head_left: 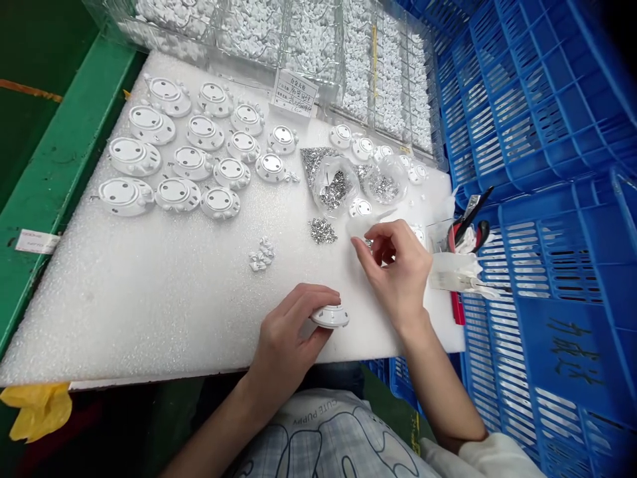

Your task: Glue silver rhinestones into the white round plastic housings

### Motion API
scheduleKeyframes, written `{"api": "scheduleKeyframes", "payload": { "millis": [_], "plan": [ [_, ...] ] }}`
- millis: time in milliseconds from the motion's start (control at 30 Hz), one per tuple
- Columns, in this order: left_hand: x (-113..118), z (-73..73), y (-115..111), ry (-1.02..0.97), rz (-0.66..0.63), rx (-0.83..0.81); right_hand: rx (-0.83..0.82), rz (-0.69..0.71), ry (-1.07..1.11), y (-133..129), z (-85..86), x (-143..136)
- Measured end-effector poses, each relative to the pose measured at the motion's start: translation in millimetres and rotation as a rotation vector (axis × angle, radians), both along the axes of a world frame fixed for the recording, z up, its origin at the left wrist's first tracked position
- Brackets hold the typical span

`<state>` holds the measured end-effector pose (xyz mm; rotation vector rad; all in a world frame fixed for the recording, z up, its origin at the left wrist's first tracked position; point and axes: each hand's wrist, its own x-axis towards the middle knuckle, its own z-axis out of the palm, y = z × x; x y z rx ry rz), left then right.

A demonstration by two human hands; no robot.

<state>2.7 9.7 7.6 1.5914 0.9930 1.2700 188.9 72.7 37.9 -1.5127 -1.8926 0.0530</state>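
Note:
My left hand (pixel 293 325) grips a small white round plastic disc (pixel 330 317) by its edge, tilted, above the front of the white foam sheet (pixel 164 299). My right hand (pixel 398 265) is over a translucent shallow dish (pixel 355 226), its thumb and forefinger curled close together. Whatever they may pinch is too small to make out. Beside the dish lies a loose pile of tiny silver metal parts (pixel 323 230). Behind it, a plastic bowl (pixel 344 202) and a second bowl (pixel 398 192) contain more of them. A few small white pieces (pixel 261 255) lie left of my hands.
Several finished-looking white discs (pixel 189 162) stand in rows at the back left; others (pixel 363 147) sit behind the bowls. A clear compartment tray (pixel 308 40) of white parts spans the back, with a paper label (pixel 294 91). Blue crates (pixel 557 265) and black-handled scissors (pixel 468 226) border the right.

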Motion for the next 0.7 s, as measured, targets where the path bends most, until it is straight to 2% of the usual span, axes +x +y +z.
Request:
{"api": "scheduleKeyframes", "payload": {
  "millis": [200, 400, 567, 700],
  "plan": [
    [-0.4, -1.2, -0.3, 0.001, -0.002, 0.015, -0.062, 0.036, -0.046, -5.5, -2.3, -0.3],
    [1.0, -1.2, 0.1, 0.007, -0.002, 0.022, -0.265, 0.091, -0.18, -6.7, -9.9, -5.8],
    [1.4, -0.9, 0.7, -0.001, 0.003, 0.029, -0.277, 0.115, -0.136, -7.5, -9.7, -7.8],
    [2.2, -1.2, 0.7, -0.004, -0.003, 0.021, -0.284, 0.064, -0.12, -7.4, -9.7, -8.2]
  ]
}}
